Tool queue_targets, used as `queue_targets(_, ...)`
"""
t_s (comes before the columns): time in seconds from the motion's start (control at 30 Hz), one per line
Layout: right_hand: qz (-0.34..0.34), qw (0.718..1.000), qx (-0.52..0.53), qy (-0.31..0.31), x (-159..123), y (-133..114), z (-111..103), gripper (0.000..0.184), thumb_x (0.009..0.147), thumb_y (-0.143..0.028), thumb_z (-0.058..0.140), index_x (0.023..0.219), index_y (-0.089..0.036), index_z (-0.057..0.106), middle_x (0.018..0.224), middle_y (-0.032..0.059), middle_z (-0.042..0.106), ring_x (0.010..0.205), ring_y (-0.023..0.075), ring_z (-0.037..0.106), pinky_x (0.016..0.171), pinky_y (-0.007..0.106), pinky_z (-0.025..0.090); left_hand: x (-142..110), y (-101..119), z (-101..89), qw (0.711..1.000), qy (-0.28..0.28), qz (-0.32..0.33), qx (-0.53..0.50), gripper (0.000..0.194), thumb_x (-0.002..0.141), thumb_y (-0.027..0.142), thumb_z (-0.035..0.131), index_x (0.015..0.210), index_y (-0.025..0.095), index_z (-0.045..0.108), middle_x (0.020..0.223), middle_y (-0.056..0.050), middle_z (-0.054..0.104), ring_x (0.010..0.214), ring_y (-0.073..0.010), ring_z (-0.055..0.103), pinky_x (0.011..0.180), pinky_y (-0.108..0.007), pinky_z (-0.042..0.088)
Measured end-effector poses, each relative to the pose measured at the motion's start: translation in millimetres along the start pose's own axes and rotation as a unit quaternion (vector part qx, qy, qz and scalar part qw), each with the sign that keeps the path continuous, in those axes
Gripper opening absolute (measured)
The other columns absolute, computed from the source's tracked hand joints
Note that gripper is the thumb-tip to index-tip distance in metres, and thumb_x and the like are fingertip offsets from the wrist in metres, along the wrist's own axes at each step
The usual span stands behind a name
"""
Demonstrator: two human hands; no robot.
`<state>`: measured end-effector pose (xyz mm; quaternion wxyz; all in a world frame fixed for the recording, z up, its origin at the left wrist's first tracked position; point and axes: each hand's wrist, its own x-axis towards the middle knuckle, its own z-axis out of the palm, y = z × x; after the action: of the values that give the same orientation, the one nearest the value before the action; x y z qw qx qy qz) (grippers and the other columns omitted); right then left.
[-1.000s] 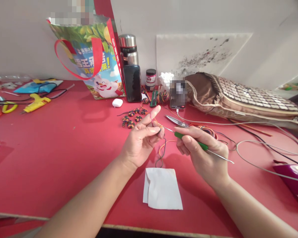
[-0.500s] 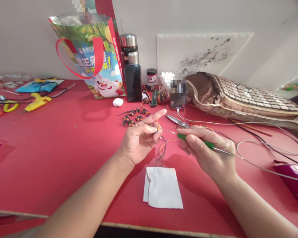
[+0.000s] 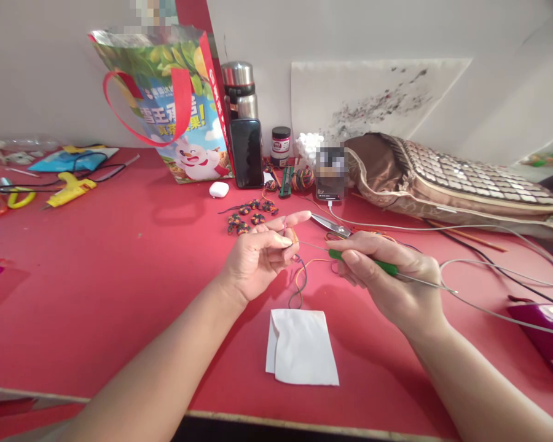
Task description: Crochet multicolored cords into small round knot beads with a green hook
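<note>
My left hand (image 3: 261, 258) pinches multicoloured yarn (image 3: 299, 288) between thumb and fingers, its index finger stretched out with a strand looped round it. The work at the pinch is too small to make out. My right hand (image 3: 391, 276) grips a crochet hook (image 3: 388, 267) by its green handle. The hook's thin metal shaft points left and reaches the yarn at the left fingertips. Loose strands hang below the left hand toward a folded white paper (image 3: 304, 348). Just behind the hands lie several small crocheted pieces (image 3: 257, 219) in dark and orange yarn.
Scissors (image 3: 332, 226) lie behind the right hand. A ball of yarn (image 3: 303, 180), two phones (image 3: 246, 153) and an earphone case (image 3: 219, 189) stand farther back. A white cable (image 3: 488, 228) runs along the right. A glue gun (image 3: 71, 190) lies at left, near a shopping bag (image 3: 198, 123).
The left index finger has lowered slightly. The hook's shaft has shifted a little at the left fingertips. Everything else stays put.
</note>
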<state>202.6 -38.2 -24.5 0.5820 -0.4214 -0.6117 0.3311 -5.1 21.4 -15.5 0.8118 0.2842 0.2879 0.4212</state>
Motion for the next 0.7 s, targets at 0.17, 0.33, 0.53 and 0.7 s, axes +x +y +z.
queue_targets(0.17, 0.024, 0.999, 0.042, -0.008, 3.4, -1.6, -2.2, 0.022, 0.095, -0.046, 0.086, 0.096, -0.025, 0.093, 0.064, 0.0040, 0.070, 0.053, 0.0140, 0.058, 0.044, 0.027, 0.048, 0.2, 1.6, -2.5, 0.999, 0.000, -0.031, -0.018, 0.068, 0.069, 0.005, 0.070, 0.137, 0.009, 0.078, 0.068, 0.003, 0.059, 0.056, -0.0069, 0.047, 0.053, -0.019, 0.040)
queue_targets(0.33, 0.075, 0.988, 0.136, -0.014, 5.6, 0.9, -1.8, 0.020, 0.090, -0.044, 0.092, 0.095, -0.024, 0.093, 0.064, 0.0037, 0.068, 0.054, 0.0138, 0.059, 0.044, 0.026, 0.047, 2.1, 1.3, -6.3, 0.999, -0.034, -0.034, -0.016, 0.061, 0.069, 0.006, 0.072, 0.130, 0.009, 0.081, 0.067, 0.002, 0.060, 0.056, -0.0071, 0.048, 0.052, -0.019, 0.038)
queue_targets(0.53, 0.135, 0.962, 0.239, 0.002, 5.5, 4.8, 9.5, 0.020, 0.089, -0.043, 0.092, 0.094, -0.023, 0.091, 0.060, 0.0004, 0.066, 0.046, 0.0078, 0.044, 0.045, 0.026, 0.042, 3.0, -10.3, -0.6, 0.996, -0.058, 0.033, 0.052, 0.045, 0.075, 0.011, 0.084, 0.120, 0.015, 0.085, 0.073, 0.001, 0.066, 0.064, -0.0089, 0.062, 0.063, -0.022, 0.046)
queue_targets(0.7, 0.134, 0.953, 0.266, 0.053, 4.0, 8.2, 21.5, 0.019, 0.090, -0.042, 0.091, 0.094, -0.023, 0.091, 0.064, -0.0002, 0.067, 0.049, 0.0062, 0.043, 0.051, 0.025, 0.044, 0.6, -17.3, 4.4, 0.979, -0.023, 0.146, 0.138, 0.055, 0.080, 0.013, 0.086, 0.134, 0.023, 0.080, 0.081, 0.005, 0.068, 0.078, -0.0102, 0.067, 0.084, -0.026, 0.054)
